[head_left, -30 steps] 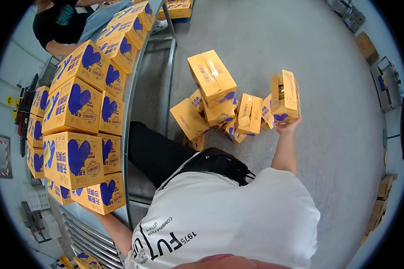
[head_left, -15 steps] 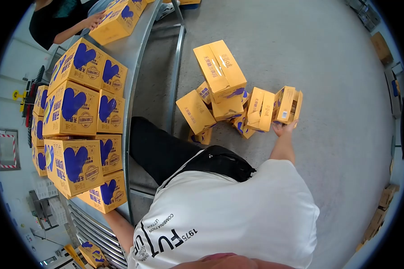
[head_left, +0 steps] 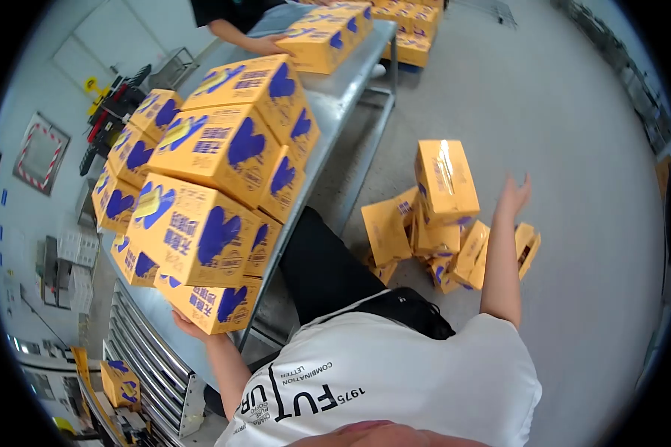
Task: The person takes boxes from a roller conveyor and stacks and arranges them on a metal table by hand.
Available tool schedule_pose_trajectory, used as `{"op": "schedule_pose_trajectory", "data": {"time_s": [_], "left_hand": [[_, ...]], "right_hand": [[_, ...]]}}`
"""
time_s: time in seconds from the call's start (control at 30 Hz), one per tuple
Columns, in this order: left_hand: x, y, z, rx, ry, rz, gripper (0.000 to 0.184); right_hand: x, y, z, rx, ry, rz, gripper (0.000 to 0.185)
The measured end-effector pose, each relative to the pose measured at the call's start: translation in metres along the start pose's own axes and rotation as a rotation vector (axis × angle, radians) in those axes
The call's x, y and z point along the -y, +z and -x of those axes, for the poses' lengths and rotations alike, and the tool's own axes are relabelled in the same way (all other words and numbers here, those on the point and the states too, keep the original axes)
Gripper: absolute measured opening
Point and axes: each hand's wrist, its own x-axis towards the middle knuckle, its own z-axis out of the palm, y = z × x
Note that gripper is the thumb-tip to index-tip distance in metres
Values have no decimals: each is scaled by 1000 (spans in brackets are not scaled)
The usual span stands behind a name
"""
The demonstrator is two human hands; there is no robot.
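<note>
My left hand [head_left: 191,325] grips the near lower end of a yellow cardboard box [head_left: 231,307] printed with blue shapes. That box sits at the bottom of a stack on a metal table, with another yellow box [head_left: 194,227] above it. Part of this hand's fingers is hidden against the cardboard. My right hand [head_left: 516,195] is raised over the floor with its fingers apart and nothing in them. Below it, partly behind my forearm, stands an open box [head_left: 528,249]. A heap of yellow boxes [head_left: 447,179] lies on the floor to its left.
A roller conveyor [head_left: 145,357] adjoins the near end of the metal table [head_left: 335,112]. Across the table, another person's hand [head_left: 268,45] touches a row of boxes [head_left: 320,45]. More boxes [head_left: 410,48] are stacked beyond the table.
My right hand has let go of the open box on the floor and moved up and away from it. My view has turned, and my left hand now shows at the bottom box.
</note>
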Motion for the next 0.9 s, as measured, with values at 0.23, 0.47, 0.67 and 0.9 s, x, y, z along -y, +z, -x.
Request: {"op": "schedule_pose_trajectory", "data": {"time_s": [0.23, 0.47, 0.67, 0.9], "left_hand": [[-1, 15, 12, -89, 12, -68, 75], [21, 46, 3, -28, -15, -75, 76], [76, 124, -54, 52, 64, -143, 91], [172, 163, -132, 225, 202, -430, 93]], "right_hand": [[223, 42, 154, 717, -434, -440, 59], [294, 8, 289, 930, -1155, -685, 79], [288, 43, 322, 753, -1260, -786, 98], [261, 89, 373, 762, -1318, -569, 63]]}}
